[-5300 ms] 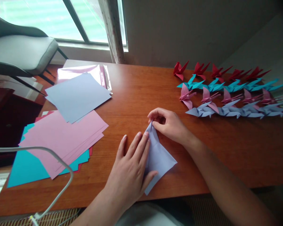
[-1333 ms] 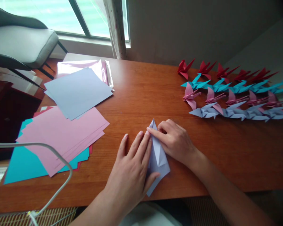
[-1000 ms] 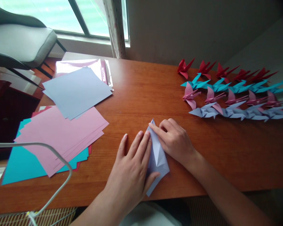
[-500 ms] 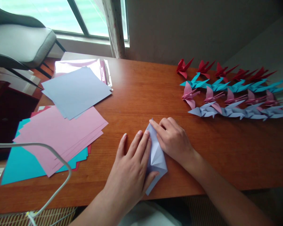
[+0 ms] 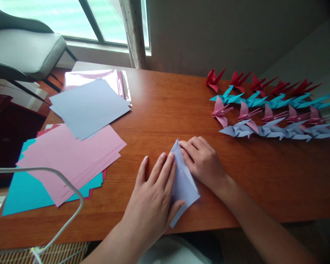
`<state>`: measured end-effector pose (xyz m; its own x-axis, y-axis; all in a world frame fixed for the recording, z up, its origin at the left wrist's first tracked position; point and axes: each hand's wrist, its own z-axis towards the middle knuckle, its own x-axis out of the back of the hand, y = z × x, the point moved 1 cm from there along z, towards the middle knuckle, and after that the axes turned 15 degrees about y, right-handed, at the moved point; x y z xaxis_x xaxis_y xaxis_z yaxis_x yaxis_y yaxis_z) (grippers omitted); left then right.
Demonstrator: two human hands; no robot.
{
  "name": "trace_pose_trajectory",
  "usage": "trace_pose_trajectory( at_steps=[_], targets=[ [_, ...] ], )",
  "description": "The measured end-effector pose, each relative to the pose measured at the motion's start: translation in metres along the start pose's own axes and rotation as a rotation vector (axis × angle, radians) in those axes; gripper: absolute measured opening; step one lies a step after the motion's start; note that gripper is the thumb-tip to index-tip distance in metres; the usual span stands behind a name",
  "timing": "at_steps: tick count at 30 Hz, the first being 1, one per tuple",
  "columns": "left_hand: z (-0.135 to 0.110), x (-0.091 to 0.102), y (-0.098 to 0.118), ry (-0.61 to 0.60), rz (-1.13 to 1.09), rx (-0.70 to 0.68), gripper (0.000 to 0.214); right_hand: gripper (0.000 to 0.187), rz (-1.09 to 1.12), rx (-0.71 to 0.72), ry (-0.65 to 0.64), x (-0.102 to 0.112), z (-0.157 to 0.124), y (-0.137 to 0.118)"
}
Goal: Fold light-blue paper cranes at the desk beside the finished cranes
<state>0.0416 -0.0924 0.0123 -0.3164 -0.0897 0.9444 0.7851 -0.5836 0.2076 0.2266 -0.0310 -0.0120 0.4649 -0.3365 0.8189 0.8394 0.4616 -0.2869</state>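
Note:
A pale blue sheet of origami paper (image 5: 183,187), folded to a narrow point at its far end, lies near the front edge of the table. Across its left side rests my left hand (image 5: 155,192), flat with the fingers spread, covering part of the paper. My right hand (image 5: 203,158) is closed at the upper right edge, its curled fingertips on the paper just below the point. The lower right corner of the paper sticks out past both hands.
Rows of folded cranes stand at the right: red (image 5: 238,79), turquoise (image 5: 253,99), pink (image 5: 246,110) and pale blue (image 5: 272,130). Pale blue sheets (image 5: 89,106), pink sheets (image 5: 71,157) and turquoise sheets (image 5: 30,192) lie left. A grey cable (image 5: 77,192) crosses the front left.
The right-hand flap of the paper has shifted; its creased inner faces show less and its lower corner reaches farther right. My right fingertips have moved slightly right, off the tip. My left hand stays put.

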Motion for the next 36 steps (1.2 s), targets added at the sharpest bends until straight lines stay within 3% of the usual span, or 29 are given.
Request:
trace_pose_trajectory(
  at_steps=[14,36],
  targets=[
    [0.001,0.001,0.001,-0.005,-0.029,0.023,0.071,0.027,-0.246,0.140,-0.010,0.004,0.001,-0.016],
    [0.000,-0.001,0.001,-0.005,-0.022,0.027,0.070,0.034,-0.200,0.086,-0.035,-0.001,0.000,-0.010]
  ],
)
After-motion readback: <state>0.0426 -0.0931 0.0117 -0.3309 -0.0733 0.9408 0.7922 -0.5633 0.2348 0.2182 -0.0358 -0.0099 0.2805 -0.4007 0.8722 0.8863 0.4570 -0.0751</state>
